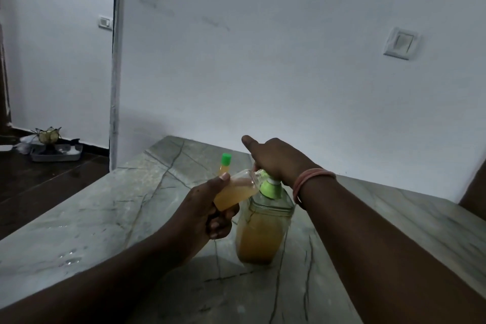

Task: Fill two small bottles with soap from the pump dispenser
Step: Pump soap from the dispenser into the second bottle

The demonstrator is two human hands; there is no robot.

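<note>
Head view: the left hand grasps 1 small bottle, uncapped, tilted, part full of amber soap, its mouth at the pump spout. At 3 o'clock of it, the right hand presses on the dispenser pump, forefinger straight. A capped bottle stands at 11 o'clock on the marble table.

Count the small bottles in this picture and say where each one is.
2. One uncapped small bottle is tilted in the left hand, its mouth at the pump dispenser. The green-capped bottle stands on the table behind, partly hidden.
</note>
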